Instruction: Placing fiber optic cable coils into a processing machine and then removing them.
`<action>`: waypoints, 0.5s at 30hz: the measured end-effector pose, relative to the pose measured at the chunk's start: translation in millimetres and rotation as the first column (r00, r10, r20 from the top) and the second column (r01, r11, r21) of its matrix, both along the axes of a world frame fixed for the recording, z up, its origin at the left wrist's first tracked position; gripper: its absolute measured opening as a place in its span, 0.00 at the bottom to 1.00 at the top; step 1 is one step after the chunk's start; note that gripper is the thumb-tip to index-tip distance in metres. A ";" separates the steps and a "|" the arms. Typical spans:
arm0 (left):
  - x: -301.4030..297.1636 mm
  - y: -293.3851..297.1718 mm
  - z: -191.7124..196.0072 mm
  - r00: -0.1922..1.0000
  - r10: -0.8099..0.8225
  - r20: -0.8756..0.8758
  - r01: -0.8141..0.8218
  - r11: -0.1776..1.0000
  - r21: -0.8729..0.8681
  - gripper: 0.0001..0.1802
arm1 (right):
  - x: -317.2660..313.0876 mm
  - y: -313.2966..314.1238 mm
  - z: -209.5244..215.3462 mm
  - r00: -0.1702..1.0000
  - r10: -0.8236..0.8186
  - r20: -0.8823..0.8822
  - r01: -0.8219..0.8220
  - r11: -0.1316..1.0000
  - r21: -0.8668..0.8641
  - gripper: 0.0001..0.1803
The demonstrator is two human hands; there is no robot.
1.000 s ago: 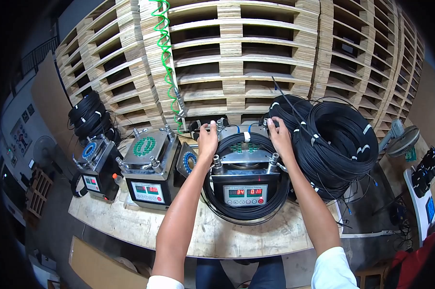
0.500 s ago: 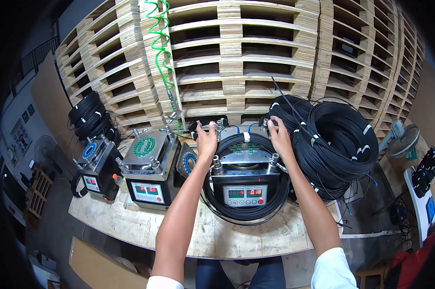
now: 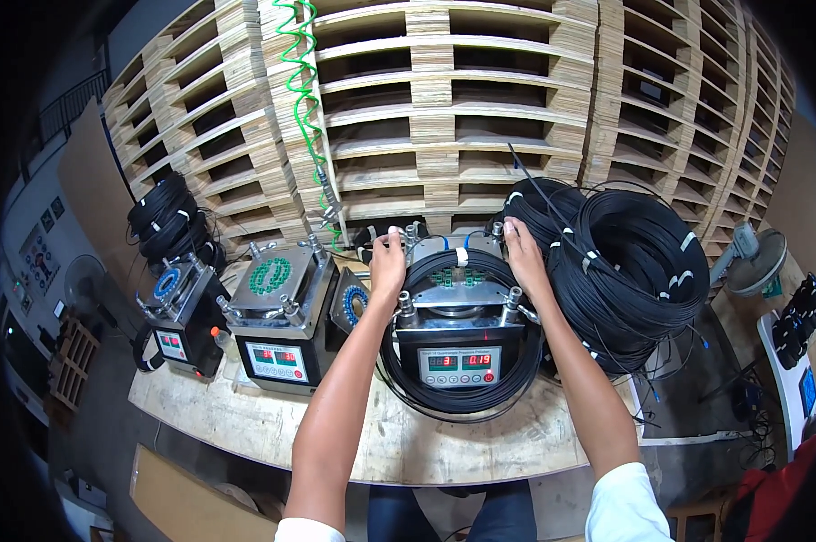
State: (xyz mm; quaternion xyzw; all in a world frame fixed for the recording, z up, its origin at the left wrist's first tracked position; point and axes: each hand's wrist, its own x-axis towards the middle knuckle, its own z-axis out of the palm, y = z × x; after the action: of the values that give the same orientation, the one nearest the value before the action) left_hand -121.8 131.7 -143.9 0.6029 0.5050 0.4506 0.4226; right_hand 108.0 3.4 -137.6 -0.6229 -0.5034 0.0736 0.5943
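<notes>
In front of me stands a black bench polishing machine point(image 3: 411, 344) with a metal top plate, a red-lit display panel point(image 3: 459, 367) and clamp posts at its corners. A coil of black cable point(image 3: 399, 384) with a white tie hangs around the machine, and blue cable ends run to the plate's green-fitted holder point(image 3: 456, 278). My left hand point(image 3: 387, 264) is closed at the rear left clamp point(image 3: 412, 237). At the rear right clamp point(image 3: 497, 231), my right hand point(image 3: 524, 251) has its fingers pressed together. The fingers partly hide what they grip at both clamps.
Large black cable coils point(image 3: 629, 280) are piled at the right. Two similar machines, one with a green ring fixture point(image 3: 270, 276), stand left on the wooden table point(image 3: 218, 411). Stacked pallets point(image 3: 435, 95) rise behind, with a green spiral hose point(image 3: 301, 99) hanging before them.
My left fingers have drawn closer together at the rear left clamp. The right fingers have shifted slightly. The display digits differ; the machine and cable coil stay in place.
</notes>
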 end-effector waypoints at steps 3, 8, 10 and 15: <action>10.4 -8.0 7.7 1.000 -0.004 0.002 0.004 1.000 -0.024 0.39 | 20.9 4.7 -13.4 1.000 -0.016 -0.019 0.017 0.998 0.052 0.32; -7.0 3.8 -2.5 0.997 0.082 0.003 -0.082 0.995 0.062 0.40 | -11.4 1.9 2.0 0.977 0.028 -0.210 -0.022 0.999 0.033 0.34; -0.8 2.5 -2.1 0.998 0.054 0.025 -0.057 0.991 0.121 0.41 | 0.6 5.4 -4.2 0.973 0.002 -0.231 0.005 1.000 0.026 0.35; -4.3 -21.1 18.2 0.997 -0.044 0.060 0.041 0.998 0.041 0.39 | -4.3 -5.6 7.8 0.983 -0.070 -0.171 0.043 0.986 -0.159 0.36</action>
State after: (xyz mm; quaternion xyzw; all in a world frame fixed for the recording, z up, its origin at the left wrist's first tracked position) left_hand -126.1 110.6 -125.7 0.6078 0.4698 0.4697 0.4351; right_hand 103.7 -2.2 -129.7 -0.6722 -0.4238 0.1502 0.5882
